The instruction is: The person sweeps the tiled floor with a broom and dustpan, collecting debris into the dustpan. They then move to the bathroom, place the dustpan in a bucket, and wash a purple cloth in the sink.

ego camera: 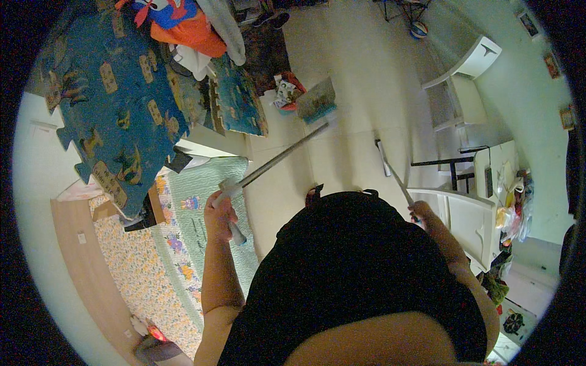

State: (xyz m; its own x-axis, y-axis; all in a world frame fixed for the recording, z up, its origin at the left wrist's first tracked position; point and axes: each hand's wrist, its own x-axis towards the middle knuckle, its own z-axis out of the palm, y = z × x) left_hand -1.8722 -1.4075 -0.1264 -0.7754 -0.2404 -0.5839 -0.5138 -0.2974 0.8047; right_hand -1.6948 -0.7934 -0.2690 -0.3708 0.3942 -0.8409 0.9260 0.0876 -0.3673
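Note:
My left hand (219,215) is closed around the pale upper grip of a long metal pole (284,154). At the pole's far end, above the floor, is a wide flat head (317,100), grey with a teal edge; whether it is a broom or a dustpan I cannot tell. My right hand (422,214) grips a second, thinner long-handled tool (399,182). Its narrow head (383,158), white and dark, points away from me near the floor. Both hands are low at either side of my dark-clothed body.
A red basket (300,87) with white items stands just beyond the wide head. White chairs (467,98) and a cluttered table (496,160) line the right. Left are a bed with green bedding (210,196) and blue puzzle-edged foam mats (123,91). A ball (418,30) lies far off.

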